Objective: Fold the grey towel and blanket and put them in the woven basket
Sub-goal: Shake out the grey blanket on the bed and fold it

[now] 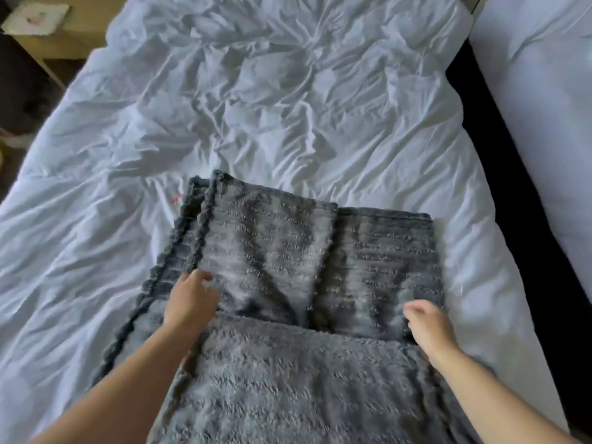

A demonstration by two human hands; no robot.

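Grey plush filled the 6 o'clock half of my feed: the blanket (272, 251) lay partly folded on a rumpled white duvet (256, 91). Its far layers showed a ribbed, striped pile with a corded hem running along the 9 o'clock side. The nearest layer was a shaggier, curlier fleece reaching down to the bottom edge. The folded stack made a rough rectangle, with one layer stepped back at the 1 o'clock corner.

The left hand (189, 302) sat at the 9 o'clock end of the fleece layer's fold edge, fingers curled onto the blanket. The right hand (426, 325) gripped the 3 o'clock end of that same edge, fingers bent round it. Both were slightly blurred.

Beyond the blanket, toward 12 o'clock, the duvet stretched away in soft creases, with open bedding also at 9 o'clock and a narrower strip at 3 o'clock. A small red mark (177, 197) showed on the duvet just beside the hem.

A dark gap (474, 123) bordered the bed at 3 o'clock, with a second white bed (544, 91) past it. At 11 o'clock stood a wooden nightstand (64, 40) carrying a pale card (35, 16).
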